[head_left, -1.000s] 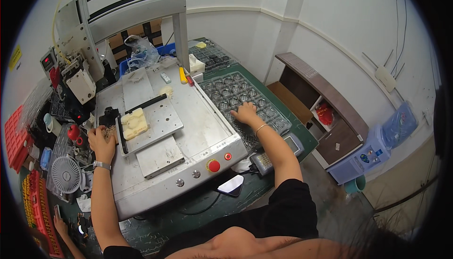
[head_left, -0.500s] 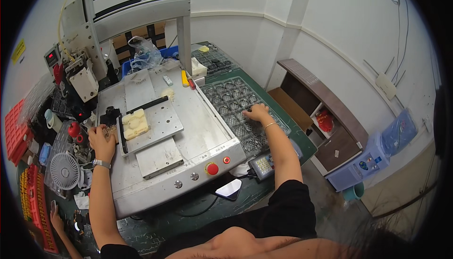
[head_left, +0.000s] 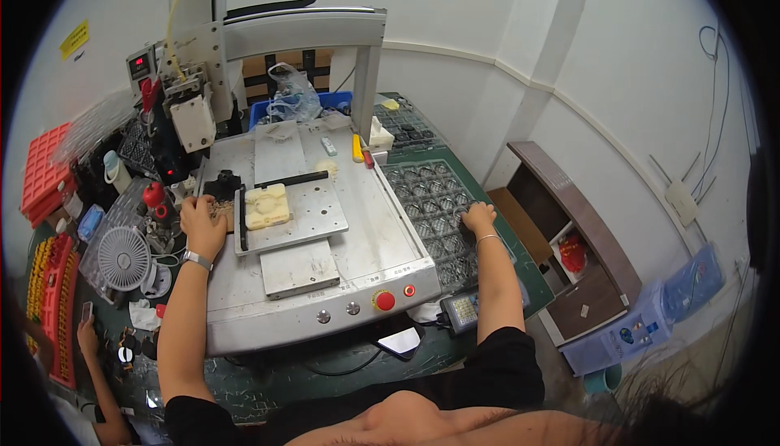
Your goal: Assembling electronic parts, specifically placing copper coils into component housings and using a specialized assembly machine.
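My left hand (head_left: 203, 223) rests at the left edge of the machine's metal bed, fingers apart, beside a small heap of brown bits (head_left: 221, 210). Just right of it, a cream-coloured block with rounded hollows (head_left: 266, 206) sits on a metal plate (head_left: 318, 217) against black rails. My right hand (head_left: 479, 216) is at the right side of a clear plastic tray (head_left: 431, 202) with rows of round pockets. Its fingers are drawn together, and whatever they hold is too small or hidden to make out. Black parts (head_left: 223, 182) lie behind my left hand.
A gantry (head_left: 301, 30) with a dispensing head (head_left: 193, 121) spans the bed. A red button (head_left: 383, 300) is on the front panel. A white fan (head_left: 124, 257) stands at left, near another person's hand (head_left: 87, 334). A phone (head_left: 400, 340) lies below the front edge.
The view has shifted, so the machine appears further right. My right hand has moved from over the tray's pockets to its right side. My left hand stays by the brown bits.
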Demonstrator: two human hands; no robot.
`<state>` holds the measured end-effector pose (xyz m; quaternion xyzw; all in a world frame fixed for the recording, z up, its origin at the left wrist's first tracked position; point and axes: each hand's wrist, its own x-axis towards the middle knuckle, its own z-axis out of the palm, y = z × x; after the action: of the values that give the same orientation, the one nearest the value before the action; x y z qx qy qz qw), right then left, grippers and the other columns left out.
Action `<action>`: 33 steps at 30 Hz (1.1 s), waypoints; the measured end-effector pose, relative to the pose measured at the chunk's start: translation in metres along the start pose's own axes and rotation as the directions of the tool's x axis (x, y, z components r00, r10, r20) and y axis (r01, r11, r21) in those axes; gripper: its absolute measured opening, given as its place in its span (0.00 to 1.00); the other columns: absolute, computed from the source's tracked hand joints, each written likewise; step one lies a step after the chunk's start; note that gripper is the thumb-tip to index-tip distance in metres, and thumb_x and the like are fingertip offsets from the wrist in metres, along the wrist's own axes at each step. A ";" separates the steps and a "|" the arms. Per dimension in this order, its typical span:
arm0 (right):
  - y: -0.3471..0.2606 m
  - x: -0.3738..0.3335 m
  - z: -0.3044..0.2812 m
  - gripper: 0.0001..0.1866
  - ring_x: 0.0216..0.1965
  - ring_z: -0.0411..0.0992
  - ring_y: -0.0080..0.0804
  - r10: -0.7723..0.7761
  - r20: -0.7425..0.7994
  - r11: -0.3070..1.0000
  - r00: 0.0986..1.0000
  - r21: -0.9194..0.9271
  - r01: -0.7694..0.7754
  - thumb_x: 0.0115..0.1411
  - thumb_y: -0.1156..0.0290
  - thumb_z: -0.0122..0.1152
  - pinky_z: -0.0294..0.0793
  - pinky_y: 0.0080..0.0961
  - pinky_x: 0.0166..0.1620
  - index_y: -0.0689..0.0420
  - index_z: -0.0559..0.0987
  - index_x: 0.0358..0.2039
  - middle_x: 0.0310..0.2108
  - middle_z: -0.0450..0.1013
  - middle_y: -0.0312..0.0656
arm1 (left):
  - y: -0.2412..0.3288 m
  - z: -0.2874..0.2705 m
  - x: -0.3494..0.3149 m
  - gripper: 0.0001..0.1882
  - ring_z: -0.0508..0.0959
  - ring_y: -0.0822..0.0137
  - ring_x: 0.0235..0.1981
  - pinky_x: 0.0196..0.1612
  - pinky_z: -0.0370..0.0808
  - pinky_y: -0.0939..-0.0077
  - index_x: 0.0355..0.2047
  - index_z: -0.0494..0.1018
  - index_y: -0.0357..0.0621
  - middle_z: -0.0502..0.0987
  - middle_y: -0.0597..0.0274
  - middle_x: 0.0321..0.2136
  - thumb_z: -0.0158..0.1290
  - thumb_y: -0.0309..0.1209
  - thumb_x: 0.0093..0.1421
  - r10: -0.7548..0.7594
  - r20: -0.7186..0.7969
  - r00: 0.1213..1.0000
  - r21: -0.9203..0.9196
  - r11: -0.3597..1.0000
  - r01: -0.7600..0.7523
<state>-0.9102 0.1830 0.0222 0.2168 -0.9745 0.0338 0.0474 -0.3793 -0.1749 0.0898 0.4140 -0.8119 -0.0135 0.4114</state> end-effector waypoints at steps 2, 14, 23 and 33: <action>0.003 0.000 0.003 0.27 0.56 0.61 0.50 0.025 0.000 1.000 1.000 -0.010 -0.025 0.54 0.50 0.60 0.59 0.43 0.56 0.58 0.80 0.46 0.54 0.69 0.47 | 0.002 -0.002 -0.002 0.22 0.64 0.46 0.51 0.54 0.61 0.55 0.44 0.71 0.48 0.64 0.47 0.47 0.58 0.30 0.45 -0.006 0.010 1.000 -0.005 1.000 0.007; -0.091 0.000 -0.113 0.19 0.48 0.69 0.51 -0.459 -0.489 0.780 0.742 0.178 0.600 0.46 0.62 0.62 0.67 0.43 0.49 0.61 0.80 0.36 0.48 0.72 0.49 | 0.007 -0.018 0.009 0.18 0.67 0.48 0.49 0.52 0.63 0.56 0.42 0.73 0.46 0.68 0.49 0.44 0.58 0.31 0.49 0.113 -0.258 0.960 -0.078 0.987 -0.137; -0.271 -0.146 -0.225 0.14 0.35 0.74 0.33 -0.804 -0.395 -0.050 0.445 0.789 0.612 0.45 0.69 0.67 0.73 0.28 0.40 0.63 0.79 0.32 0.34 0.75 0.43 | 0.112 -0.073 0.010 0.12 0.71 0.62 0.43 0.44 0.69 0.73 0.39 0.72 0.41 0.69 0.57 0.40 0.58 0.28 0.53 0.223 -0.123 0.967 -0.664 0.705 -0.248; -0.295 -0.185 -0.178 0.07 0.31 0.72 0.21 -0.878 0.088 0.079 0.471 0.996 -0.040 0.53 0.75 0.62 0.70 0.18 0.39 0.61 0.78 0.33 0.30 0.76 0.36 | 0.096 -0.044 -0.022 0.16 0.70 0.75 0.40 0.37 0.73 0.82 0.43 0.71 0.38 0.68 0.62 0.42 0.60 0.30 0.56 0.083 0.282 0.956 -0.878 0.424 0.222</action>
<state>-0.6034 0.0092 0.1927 0.5039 -0.5324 0.4952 -0.4662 -0.4057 -0.0831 0.1386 0.1560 -0.7094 -0.5218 0.4473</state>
